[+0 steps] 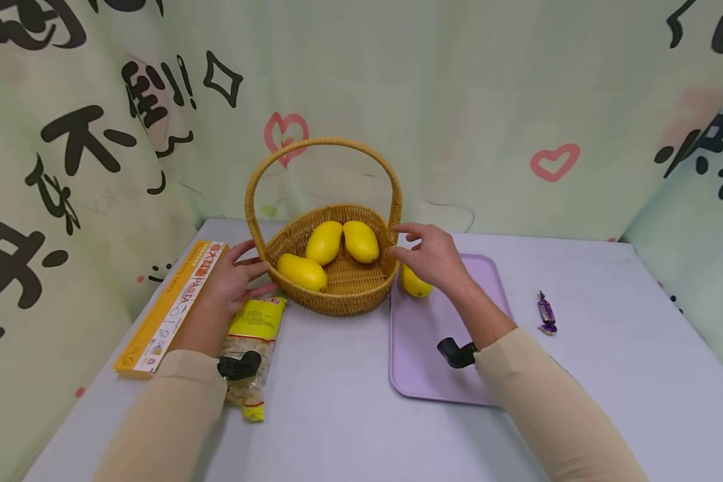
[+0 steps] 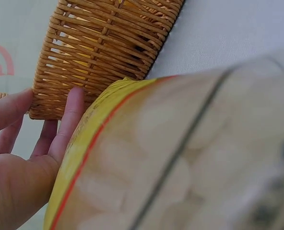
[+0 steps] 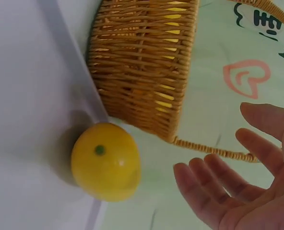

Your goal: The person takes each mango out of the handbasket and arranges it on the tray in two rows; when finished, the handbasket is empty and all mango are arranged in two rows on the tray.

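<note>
A wicker basket (image 1: 352, 304) with a tall arched handle holds three yellow mangoes, one of them a mango (image 1: 302, 272) by its left wall. At the basket's left side, my left hand (image 1: 231, 281) touches the weave with extended fingers, as the left wrist view also shows. My right hand (image 1: 430, 251) hovers by the right rim, fingers spread and nothing in them. Below that hand lies another mango (image 3: 106, 162), on the far left part of a purple tray (image 1: 422, 361). In the head view my right hand partly hides this mango.
Left of the basket, a yellow pasta box (image 1: 171, 308) lies along the table edge. A yellow-topped clear bag (image 1: 256, 335) of pale pieces lies beside my left forearm. Right of the tray is a purple wrapped candy (image 1: 546, 313). A printed curtain (image 1: 470, 134) hangs behind the table.
</note>
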Tool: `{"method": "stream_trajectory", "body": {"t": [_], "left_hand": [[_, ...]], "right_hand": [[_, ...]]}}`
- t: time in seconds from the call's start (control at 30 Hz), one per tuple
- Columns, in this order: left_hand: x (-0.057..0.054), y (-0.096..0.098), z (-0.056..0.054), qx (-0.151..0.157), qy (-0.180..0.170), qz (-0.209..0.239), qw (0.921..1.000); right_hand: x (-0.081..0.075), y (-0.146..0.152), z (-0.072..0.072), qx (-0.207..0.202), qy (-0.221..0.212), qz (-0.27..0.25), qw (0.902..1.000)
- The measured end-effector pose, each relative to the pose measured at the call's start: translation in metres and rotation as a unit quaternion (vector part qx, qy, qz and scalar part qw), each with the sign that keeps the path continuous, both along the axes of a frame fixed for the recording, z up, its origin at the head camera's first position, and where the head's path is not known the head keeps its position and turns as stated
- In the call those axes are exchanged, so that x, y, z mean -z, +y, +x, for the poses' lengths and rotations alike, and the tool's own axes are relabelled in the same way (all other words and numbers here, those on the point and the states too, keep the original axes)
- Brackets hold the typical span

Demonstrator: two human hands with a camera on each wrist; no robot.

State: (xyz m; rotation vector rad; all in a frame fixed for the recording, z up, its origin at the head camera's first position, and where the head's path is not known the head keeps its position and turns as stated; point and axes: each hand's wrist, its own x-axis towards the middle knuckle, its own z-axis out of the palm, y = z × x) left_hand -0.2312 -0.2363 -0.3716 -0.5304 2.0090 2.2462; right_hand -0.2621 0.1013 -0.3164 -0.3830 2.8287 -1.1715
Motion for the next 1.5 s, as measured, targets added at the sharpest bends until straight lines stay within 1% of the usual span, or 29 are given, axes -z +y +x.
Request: {"method": "stream_trajectory", "body": {"t": [0.17, 0.27, 0.4, 0.63, 0.83, 1.0, 1.13, 1.3, 1.37, 1.5], "left_hand": [[0.001, 0.001, 0.0, -0.003, 0.002, -0.001, 1.0], [0.001, 0.001, 0.0, -0.004, 0.001, -0.003, 1.0], [0.0, 0.0, 0.001, -0.003, 0.001, -0.005, 1.0], [0.003, 0.0, 0.0, -0.001, 0.005, 0.0, 1.0], [0.004, 0.0, -0.001, -0.001, 0.011, 0.0, 0.9999], [0.004, 0.001, 0.001, -0.006, 0.01, -0.006, 0.9999], [0.004, 0.001, 0.001, -0.003, 0.015, -0.004, 0.9999], [0.004, 0.003, 0.0, 0.005, 0.018, -0.002, 0.9998], [0.004, 0.003, 0.0, 0.003, 0.018, -0.002, 0.9998], [0.006, 0.002, -0.001, -0.001, 0.017, -0.008, 0.9998]], "right_hand": [[-0.007, -0.011, -0.003, -0.044, 0.003, -0.013, 0.999], [-0.01, -0.021, -0.006, -0.071, -0.002, -0.008, 0.9975], [-0.013, -0.035, -0.011, -0.081, -0.015, 0.007, 0.9966], [-0.012, -0.055, -0.025, -0.085, -0.042, 0.045, 0.9945], [-0.004, -0.067, -0.035, -0.085, -0.043, 0.063, 0.9935], [0.003, -0.075, -0.042, -0.081, -0.034, 0.086, 0.9925], [0.006, -0.079, -0.048, -0.07, -0.042, 0.095, 0.9922], [0.01, -0.08, -0.053, -0.056, -0.067, 0.084, 0.9927], [0.012, -0.08, -0.054, -0.058, -0.076, 0.082, 0.992], [0.017, -0.082, -0.057, -0.071, -0.079, 0.101, 0.9892]]}}
